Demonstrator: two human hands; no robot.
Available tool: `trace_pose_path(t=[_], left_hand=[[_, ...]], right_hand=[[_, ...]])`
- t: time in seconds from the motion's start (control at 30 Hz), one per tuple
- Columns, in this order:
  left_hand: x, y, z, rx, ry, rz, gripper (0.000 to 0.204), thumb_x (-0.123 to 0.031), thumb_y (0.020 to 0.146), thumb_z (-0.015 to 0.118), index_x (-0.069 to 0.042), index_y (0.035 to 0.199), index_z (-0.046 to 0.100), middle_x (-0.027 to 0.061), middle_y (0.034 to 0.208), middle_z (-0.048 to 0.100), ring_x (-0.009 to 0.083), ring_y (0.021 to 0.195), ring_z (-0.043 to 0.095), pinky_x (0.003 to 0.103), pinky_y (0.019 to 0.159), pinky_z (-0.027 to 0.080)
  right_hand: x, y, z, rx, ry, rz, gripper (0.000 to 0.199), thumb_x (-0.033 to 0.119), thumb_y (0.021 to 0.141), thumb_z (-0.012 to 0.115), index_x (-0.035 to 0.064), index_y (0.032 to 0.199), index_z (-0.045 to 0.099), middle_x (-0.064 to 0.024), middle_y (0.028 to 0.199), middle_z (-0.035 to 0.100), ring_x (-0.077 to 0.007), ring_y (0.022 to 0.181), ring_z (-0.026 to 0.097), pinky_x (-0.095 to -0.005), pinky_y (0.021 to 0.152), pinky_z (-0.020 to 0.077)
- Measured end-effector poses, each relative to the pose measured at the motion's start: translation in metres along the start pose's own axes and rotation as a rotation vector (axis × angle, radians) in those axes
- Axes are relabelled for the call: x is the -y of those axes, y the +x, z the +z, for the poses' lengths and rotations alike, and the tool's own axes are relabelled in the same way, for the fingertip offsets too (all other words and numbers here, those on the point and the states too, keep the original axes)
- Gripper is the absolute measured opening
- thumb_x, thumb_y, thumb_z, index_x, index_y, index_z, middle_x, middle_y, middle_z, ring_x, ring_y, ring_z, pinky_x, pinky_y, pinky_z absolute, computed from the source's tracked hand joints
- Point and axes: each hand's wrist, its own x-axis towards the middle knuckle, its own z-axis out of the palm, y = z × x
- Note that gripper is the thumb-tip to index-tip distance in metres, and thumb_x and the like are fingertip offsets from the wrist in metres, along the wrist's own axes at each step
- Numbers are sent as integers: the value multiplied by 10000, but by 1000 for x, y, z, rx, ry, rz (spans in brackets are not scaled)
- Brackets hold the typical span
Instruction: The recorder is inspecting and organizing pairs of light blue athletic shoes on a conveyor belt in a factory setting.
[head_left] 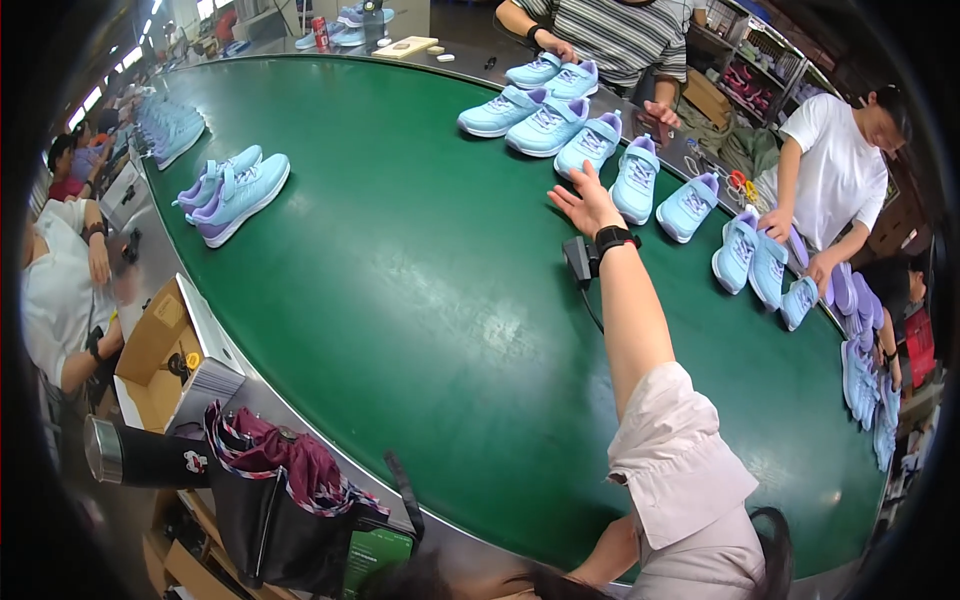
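Note:
My right arm stretches out over the green belt (pixel 450 330). At its end my right hand (pixel 588 203) is open, fingers spread, holding nothing. Its fingertips overlap the toe of a light blue sneaker (pixel 592 143) with lilac laces; I cannot tell whether they touch. Just right of that hand stands another blue sneaker (pixel 635 180), and a single sneaker (pixel 688 208) lies beyond it. Low in the picture, part of my left arm (pixel 608 553) shows beside my right sleeve, its fingers hidden. A watch-like band with a small black device (pixel 580 262) sits at my right wrist.
A sneaker pair (pixel 240 195) stands at the belt's left, with more shoes (pixel 170 130) behind. Co-workers' hands (pixel 775 225) handle shoes across the belt. Near me are an open carton (pixel 165 365), a black tumbler (pixel 145 455), a dark bag (pixel 270 510) and a phone (pixel 375 560).

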Motion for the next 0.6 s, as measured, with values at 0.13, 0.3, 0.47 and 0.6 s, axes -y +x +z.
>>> trace_pose_path(t=[0.13, 0.3, 0.47, 0.6], left_hand=[[-8, 5, -4, -134, -30, 138, 203, -10, 823, 470, 22, 1013, 534, 233, 785, 591, 410, 768, 572, 360, 671, 461], [-57, -3, -16, -48, -458, -115, 109, -121, 894, 498, -34, 846, 542, 32, 668, 511, 112, 591, 477, 260, 547, 390], [-56, -3, -15, -114, -431, -93, 107, -103, 899, 474, -30, 861, 541, 40, 688, 514, 139, 639, 513, 286, 617, 435], [-48, 7, -12, -132, -869, -273, 116, -132, 896, 506, -42, 884, 578, 95, 713, 586, 187, 655, 568, 313, 635, 453]], right_hand=[[3, 2, -8, -53, 49, -8, 610, 109, 938, 444, 183, 1474, 164, -113, 1526, 91, -314, 1403, 99, -450, 989, 435], [9, -33, -19, -484, 71, -99, 427, 17, 874, 427, 96, 1292, 461, -124, 1085, 499, -182, 670, 550, -258, 525, 531], [3, -16, -25, -611, 8, -139, 635, 63, 758, 695, 225, 1243, 318, -123, 1065, 482, -177, 660, 527, -228, 447, 468], [-9, 29, -61, -510, 68, -111, 754, 57, 695, 773, 258, 1211, 261, -68, 861, 504, -170, 544, 485, -287, 452, 436]])
